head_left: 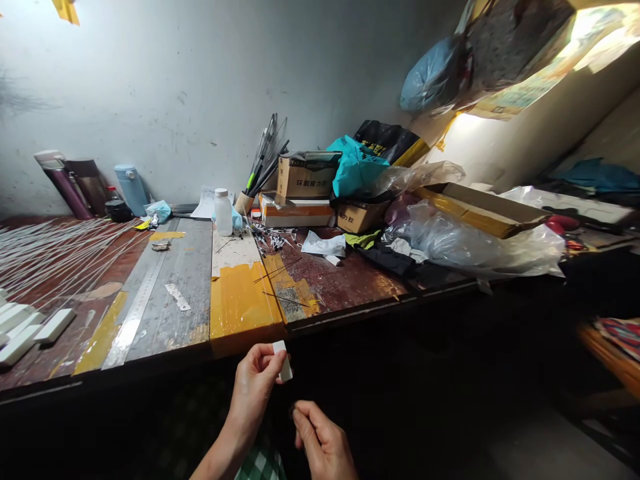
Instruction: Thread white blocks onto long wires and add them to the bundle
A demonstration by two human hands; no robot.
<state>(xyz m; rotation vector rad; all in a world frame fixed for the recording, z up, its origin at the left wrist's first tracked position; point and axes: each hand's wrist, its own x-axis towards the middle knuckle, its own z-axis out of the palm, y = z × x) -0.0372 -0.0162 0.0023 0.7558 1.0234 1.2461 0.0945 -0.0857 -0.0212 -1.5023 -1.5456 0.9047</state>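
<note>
My left hand [253,383] is closed on a small white rectangular block [285,368], gripped between thumb and fingers in front of the table edge. Lower and to the right, my right hand [324,441] is closed in a pinch. A small dark spot shows at its fingertips, too small to name. Nearest to the hands on the tabletop is a board covered with yellow tape [245,303]. At the far left lie several larger white blocks [55,325], beside many long thin pale rods [65,250].
A steel ruler [143,300] lies on a grey board [187,273]. Behind it stand a white bottle [223,213] and a blue flask [131,190]. Cardboard boxes [305,177], plastic bags [450,233] and an open carton [485,207] crowd the right. Thin dark rods [285,299] lie near the front.
</note>
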